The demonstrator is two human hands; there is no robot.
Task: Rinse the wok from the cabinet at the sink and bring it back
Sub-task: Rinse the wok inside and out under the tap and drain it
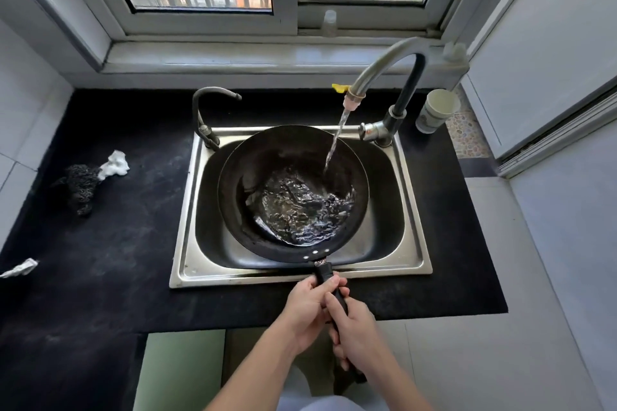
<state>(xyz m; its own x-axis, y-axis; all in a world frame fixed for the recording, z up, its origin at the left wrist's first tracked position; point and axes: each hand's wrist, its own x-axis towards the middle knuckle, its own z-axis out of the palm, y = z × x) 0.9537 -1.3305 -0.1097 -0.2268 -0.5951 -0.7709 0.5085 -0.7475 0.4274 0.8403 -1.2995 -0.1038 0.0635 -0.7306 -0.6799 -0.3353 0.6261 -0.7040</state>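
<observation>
Some water pools in the round black metal wok, which sits in the rectangular stainless steel sink. My left hand and right hand both clench its straight black handle. Under the curved grey metal tap at far right, I'd swirl gently, rim level.

one wok and one sink are counted. two taps are seen: a small tap and a tall tap. one stream of water is seen. two hands are counted, the left hand and the right hand. one paper cup and one dark scourer are noted. two white scraps are counted, a far scrap and a near scrap.
</observation>
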